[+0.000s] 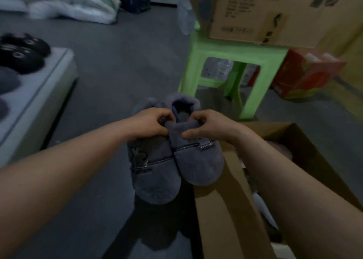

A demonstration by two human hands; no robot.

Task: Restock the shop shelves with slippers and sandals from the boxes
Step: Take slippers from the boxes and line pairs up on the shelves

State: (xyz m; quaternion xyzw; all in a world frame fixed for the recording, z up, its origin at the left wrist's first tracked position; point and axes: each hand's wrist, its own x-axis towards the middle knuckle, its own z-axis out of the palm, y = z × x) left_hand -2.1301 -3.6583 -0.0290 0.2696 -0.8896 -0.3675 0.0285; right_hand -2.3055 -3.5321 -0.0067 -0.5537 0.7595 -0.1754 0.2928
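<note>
left grip (151, 124): pinching one collar | right grip (206, 127): pinching the other | grey slippers (157, 176): side by side, held up beside open box (306, 152) | why: likely kept paired for shelf (39, 85); view blurry

Location type: footwear shop, restocking area.

Indicators:
- Left: a low white display shelf (39, 87) carries black plush slippers (21, 50) with face motifs, set out in rows.
- Far right: a large shipping carton (245, 9) with a printed label sits on a green plastic stool (216, 50).
- Near right: an open cardboard carton (225, 209) stands on the grey floor (117, 62); grey-blue plush slippers (176, 164) are just beside it.
- Far left: plastic-wrapped white packs (78, 1) lie stacked on the floor.
- Right: a red printed box (306, 76) beside the stool.
</note>
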